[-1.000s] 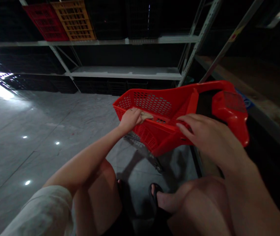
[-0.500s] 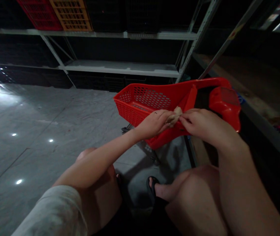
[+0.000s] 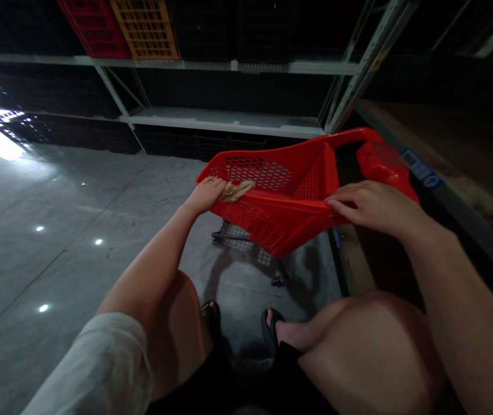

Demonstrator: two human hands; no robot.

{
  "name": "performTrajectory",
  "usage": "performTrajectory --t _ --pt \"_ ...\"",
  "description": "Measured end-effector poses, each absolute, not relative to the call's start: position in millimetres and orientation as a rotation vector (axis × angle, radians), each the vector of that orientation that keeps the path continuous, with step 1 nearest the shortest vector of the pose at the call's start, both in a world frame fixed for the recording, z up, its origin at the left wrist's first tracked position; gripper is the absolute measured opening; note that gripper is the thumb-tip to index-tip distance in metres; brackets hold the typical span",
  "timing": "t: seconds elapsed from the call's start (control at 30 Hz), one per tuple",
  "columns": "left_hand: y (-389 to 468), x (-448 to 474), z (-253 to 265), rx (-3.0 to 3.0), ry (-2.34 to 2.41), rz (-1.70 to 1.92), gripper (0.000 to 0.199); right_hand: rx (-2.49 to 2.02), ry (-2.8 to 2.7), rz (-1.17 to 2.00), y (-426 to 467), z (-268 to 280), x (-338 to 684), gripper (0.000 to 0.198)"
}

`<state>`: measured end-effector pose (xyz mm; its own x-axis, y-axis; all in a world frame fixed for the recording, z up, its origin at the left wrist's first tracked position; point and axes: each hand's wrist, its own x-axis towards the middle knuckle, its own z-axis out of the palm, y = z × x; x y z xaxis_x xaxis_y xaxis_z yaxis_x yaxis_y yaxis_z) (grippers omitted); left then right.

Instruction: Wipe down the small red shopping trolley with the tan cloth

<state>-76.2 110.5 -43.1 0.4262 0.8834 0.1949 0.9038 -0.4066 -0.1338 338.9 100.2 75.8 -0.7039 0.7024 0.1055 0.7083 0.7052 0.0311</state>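
Note:
A red plastic shopping cart (image 3: 272,216) with perforated sides stands before my knees. My left hand (image 3: 208,193) is closed around a beige cloth (image 3: 238,190), pressing it on the near rim toward the cart's far left end. Part of the cloth trails to the right along that rim. My right hand (image 3: 365,202) grips the near rim at the handle end, thumb and fingers pressed together over the edge. The cart's red handle part (image 3: 382,155) rises just beyond it.
Behind the cart runs a metal shelf (image 3: 229,118) holding a red crate (image 3: 97,29), a yellow crate (image 3: 146,29) and dark crates. A dark-edged ledge with a blue label (image 3: 423,170) lies at the right. Grey concrete floor (image 3: 68,230) spreads to the left.
My left hand has slid the cloth leftward along the near rim, away from my right hand. The right hand stays near the handle end, now apart from the cloth. The view has shifted slightly.

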Motion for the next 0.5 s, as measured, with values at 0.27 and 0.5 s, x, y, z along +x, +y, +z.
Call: performTrajectory --t 0.27,0.5 --pt "84.8 35.8 -28.4 -2.574 -1.515 -0.283 0.023 -1.513 -2.686 -0.211 105.7 65.9 307.7 0.04" --pt "74.6 138.3 -12.4 -2.515 -1.409 -0.617 0.024 -1.743 -2.442 -0.415 86.7 61.9 294.3 0.049"
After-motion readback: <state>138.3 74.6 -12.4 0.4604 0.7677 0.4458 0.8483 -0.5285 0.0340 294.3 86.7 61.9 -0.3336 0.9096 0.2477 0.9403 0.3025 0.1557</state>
